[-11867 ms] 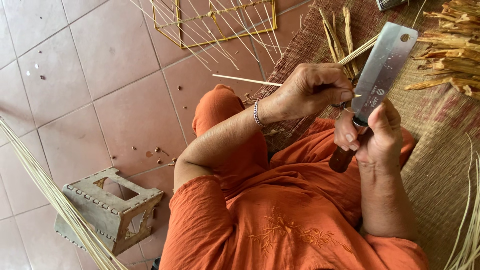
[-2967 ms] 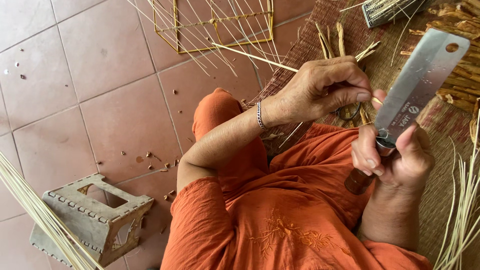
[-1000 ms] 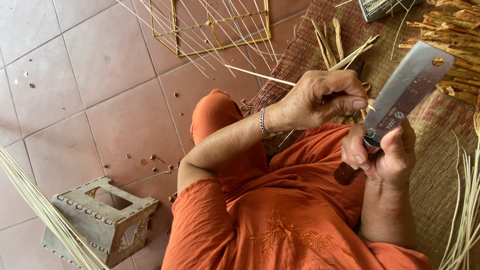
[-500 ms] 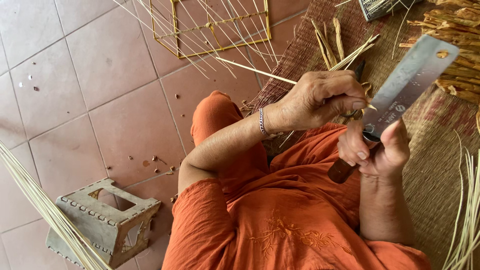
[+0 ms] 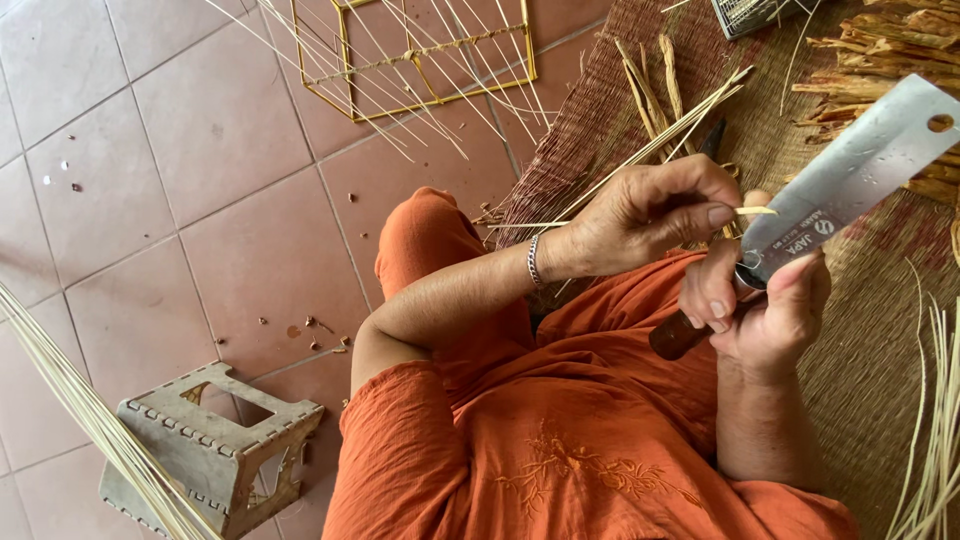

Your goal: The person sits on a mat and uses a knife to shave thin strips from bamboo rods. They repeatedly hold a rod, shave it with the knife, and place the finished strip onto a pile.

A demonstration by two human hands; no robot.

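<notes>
My left hand point(image 5: 650, 215) pinches a thin pale bamboo strip point(image 5: 545, 224) between thumb and fingers; a short tip pokes out to the right against the blade. A metal bracelet circles that wrist. My right hand point(image 5: 765, 310) grips the brown wooden handle point(image 5: 675, 338) of a broad steel cleaver point(image 5: 850, 175), whose blade slants up to the right. The blade's edge meets the strip just beside my left fingertips. Both hands hover over my lap in orange clothing.
A woven mat point(image 5: 860, 370) lies under me at right, with a pile of dry bamboo shavings point(image 5: 880, 50) and loose strips point(image 5: 935, 450). A yellow wire frame point(image 5: 420, 60) with sticks lies ahead on the tiles. A grey plastic stool point(image 5: 215, 450) and a strip bundle point(image 5: 90, 420) lie bottom left.
The strip's free end now sticks out shorter and lower to the left of my left hand. The cleaver has shifted slightly up and right; both hands keep their grips.
</notes>
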